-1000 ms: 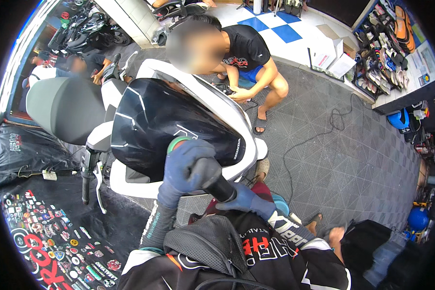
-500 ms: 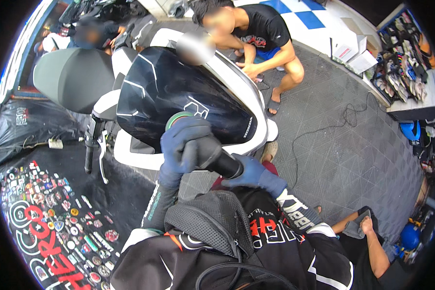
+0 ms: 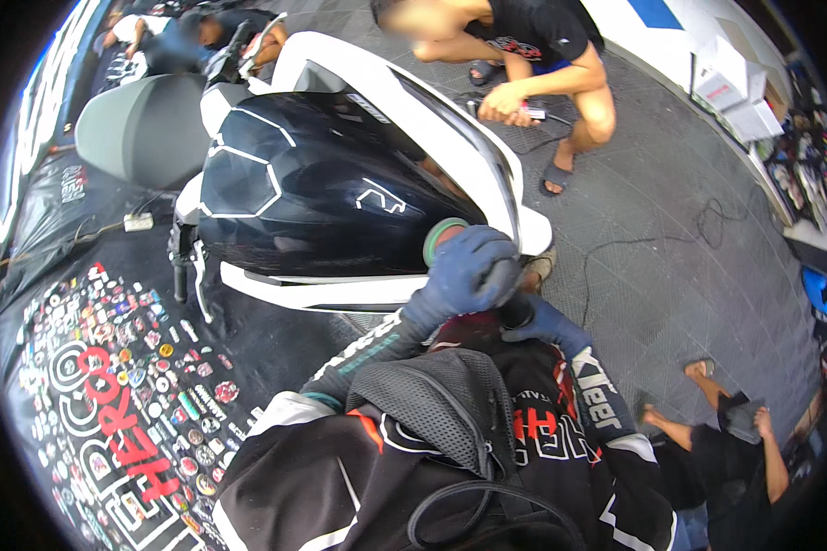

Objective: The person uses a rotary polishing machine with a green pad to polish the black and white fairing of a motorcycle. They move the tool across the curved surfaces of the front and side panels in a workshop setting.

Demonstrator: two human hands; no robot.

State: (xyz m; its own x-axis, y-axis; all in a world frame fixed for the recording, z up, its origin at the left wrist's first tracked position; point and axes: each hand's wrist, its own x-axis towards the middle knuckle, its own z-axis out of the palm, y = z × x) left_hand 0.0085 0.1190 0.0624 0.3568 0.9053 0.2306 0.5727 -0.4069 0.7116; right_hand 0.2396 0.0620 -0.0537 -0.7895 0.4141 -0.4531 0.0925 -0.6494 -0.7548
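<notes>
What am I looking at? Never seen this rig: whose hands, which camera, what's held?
No robot here: it's a person wearing a wide fisheye camera on the head, looking down, so straight edges bend. The blue-gloved left hand grips the head of a black handheld power tool with a round, green-rimmed pad; the blue-gloved right hand holds its handle. The pad is at a glossy black motorbike panel marked with white lines; contact is hard to tell. Opposite, a co-worker in black crouches.
</notes>
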